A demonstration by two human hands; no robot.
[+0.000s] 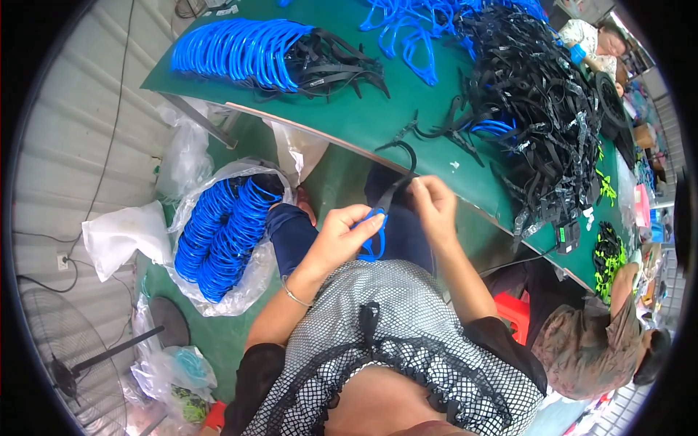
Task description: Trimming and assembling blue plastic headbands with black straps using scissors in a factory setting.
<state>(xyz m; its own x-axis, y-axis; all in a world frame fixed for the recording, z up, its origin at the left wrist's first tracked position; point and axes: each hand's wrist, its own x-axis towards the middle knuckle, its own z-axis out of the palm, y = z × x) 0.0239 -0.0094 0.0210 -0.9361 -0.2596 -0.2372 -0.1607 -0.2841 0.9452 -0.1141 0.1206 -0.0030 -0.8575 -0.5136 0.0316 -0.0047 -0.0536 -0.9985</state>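
My left hand (340, 238) is closed in a pinch on a blue plastic frame (373, 251), held over my lap. From it a black strap (400, 187) rises and curls toward the table edge. My right hand (435, 207) is closed too, its thumb and fingertips pinched at the strap's side. What lies between those fingertips is too small to see fully. Just beyond, more black straps (454, 131) lie loose on the green table (334, 109).
Blue frames (236, 54) with black straps lie in a row at the far left. A large heap of black straps (538, 102) covers the right. A plastic bag (243, 298) holds blue bundles beside my leg. A fan (73, 370) stands lower left; two people work at right.
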